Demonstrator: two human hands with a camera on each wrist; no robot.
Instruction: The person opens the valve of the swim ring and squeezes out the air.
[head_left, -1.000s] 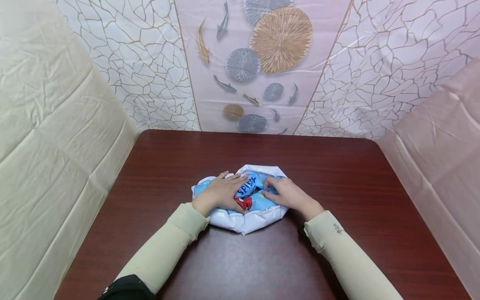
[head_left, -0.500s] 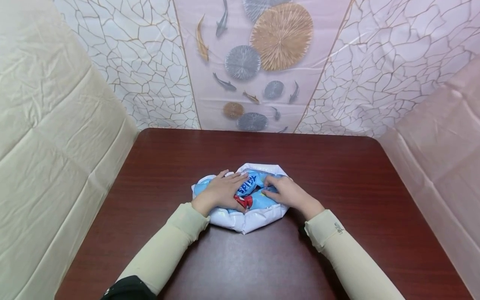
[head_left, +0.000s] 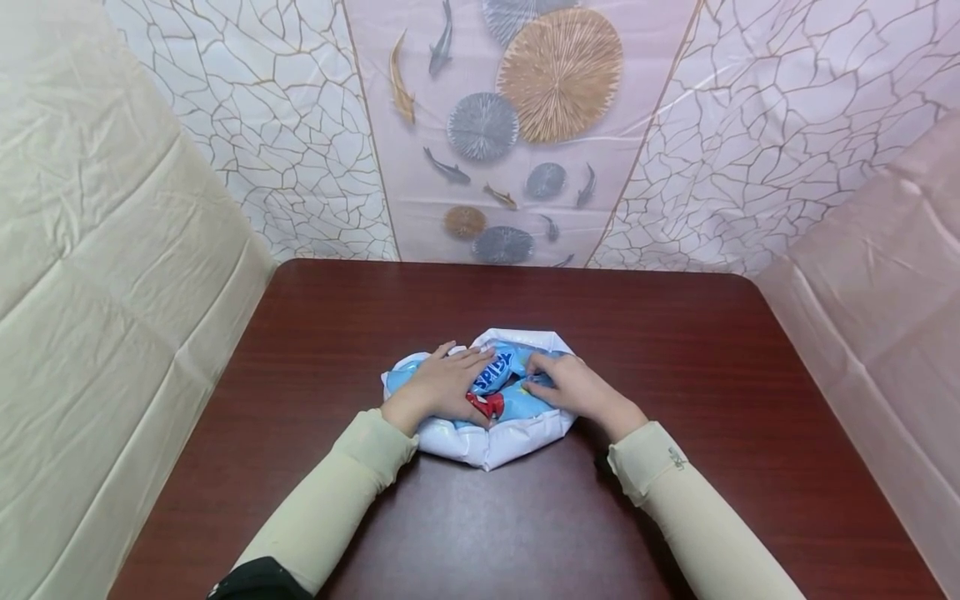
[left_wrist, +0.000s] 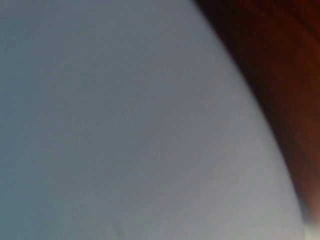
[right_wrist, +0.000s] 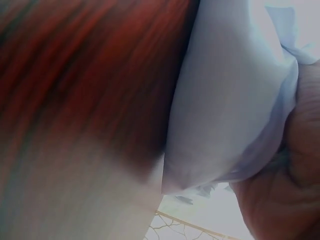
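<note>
A puffy white-and-blue plastic inflatable (head_left: 517, 435) lies on the table, its white rim around a blue middle with lettering and a red print. My left hand (head_left: 446, 385) rests on its left part, palm down and fingers spread. At the right side, my right hand (head_left: 573, 385) grips the blue plastic with curled fingers and thumb; the fingertips are partly hidden in the folds. The left wrist view is filled by the blurred pale plastic (left_wrist: 140, 120). In the right wrist view, the white rim (right_wrist: 225, 90) bulges beside my right hand (right_wrist: 280, 205).
The dark red-brown wooden table (head_left: 480, 533) reaches to a patterned wall cloth (head_left: 487, 183) at the back. Cream padded cloth (head_left: 135, 275) hangs on the left, and a similar pinkish cloth (head_left: 885, 275) on the right.
</note>
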